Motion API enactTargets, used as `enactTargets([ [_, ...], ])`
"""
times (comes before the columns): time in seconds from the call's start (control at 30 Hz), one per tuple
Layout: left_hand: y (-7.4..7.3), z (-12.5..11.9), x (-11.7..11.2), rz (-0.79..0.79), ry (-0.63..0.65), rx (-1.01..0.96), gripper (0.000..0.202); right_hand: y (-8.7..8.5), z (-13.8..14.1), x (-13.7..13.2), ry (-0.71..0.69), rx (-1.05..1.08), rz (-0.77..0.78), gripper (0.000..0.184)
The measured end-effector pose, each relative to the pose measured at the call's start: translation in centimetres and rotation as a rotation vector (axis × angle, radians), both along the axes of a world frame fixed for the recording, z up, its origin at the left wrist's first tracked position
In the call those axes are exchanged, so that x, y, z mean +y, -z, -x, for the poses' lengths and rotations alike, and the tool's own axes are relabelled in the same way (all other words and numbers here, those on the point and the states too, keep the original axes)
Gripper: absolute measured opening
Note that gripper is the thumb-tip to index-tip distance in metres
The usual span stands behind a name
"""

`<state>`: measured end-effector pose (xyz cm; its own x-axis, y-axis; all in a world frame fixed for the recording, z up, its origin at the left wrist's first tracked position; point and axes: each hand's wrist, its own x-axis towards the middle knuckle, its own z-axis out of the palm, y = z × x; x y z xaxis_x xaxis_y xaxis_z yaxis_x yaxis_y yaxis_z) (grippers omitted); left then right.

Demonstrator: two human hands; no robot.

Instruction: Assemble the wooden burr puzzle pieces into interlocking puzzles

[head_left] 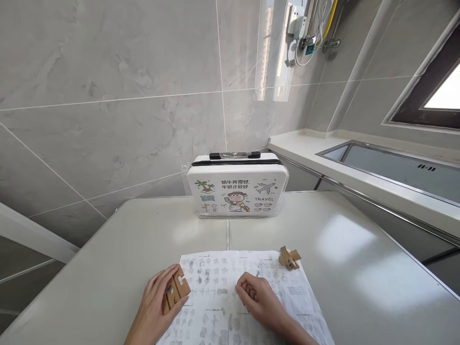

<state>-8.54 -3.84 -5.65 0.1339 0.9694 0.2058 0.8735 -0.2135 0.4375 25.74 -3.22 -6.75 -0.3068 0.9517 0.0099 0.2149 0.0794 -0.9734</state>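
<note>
On the left of the sheet, my left hand (158, 297) is closed around light-brown notched wooden puzzle blocks (178, 289) held side by side; one bears a dark handwritten mark. The fingers cover their left ends. My right hand (262, 299) rests on the paper in a loose fist, and nothing shows between its curled fingers. Under both hands lies a white printed sheet (230, 268), covered with rows of small grey diagrams. At its top right corner stands a cross-shaped wooden puzzle piece (289, 258) with a dark mark on its near end.
A white case (237, 187) with cartoon prints, black handle and clear plastic wrap stands upright at the table's back, by the grey tiled wall (151, 139). The pale table (143, 230) has a centre seam. To the right is a counter with a sink (395, 167).
</note>
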Motion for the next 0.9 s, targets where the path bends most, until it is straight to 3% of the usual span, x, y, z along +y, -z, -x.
enactTargets([
  [0.33,1.2,0.3,0.1,-0.103,0.062,-0.002,0.072,-0.7,-0.2,-0.2,-0.027,-0.01,0.0,0.036],
  [0.43,0.7,-0.6,-0.1,-0.091,0.077,-0.009,0.074,-0.7,-0.3,-0.2,-0.023,-0.015,-0.008,0.033],
  [0.53,-0.4,-2.9,0.0,-0.008,0.118,-0.038,0.076,-0.5,-0.3,-0.1,-0.018,-0.002,-0.015,0.032],
  [0.67,-1.7,-7.6,0.7,0.048,0.264,-0.088,0.079,-0.3,-0.4,0.0,-0.008,0.065,0.006,0.037],
  [0.9,-2.2,-14.0,2.3,0.105,0.459,-0.204,0.084,-0.3,-0.9,0.5,-0.046,0.237,0.163,0.051],
])
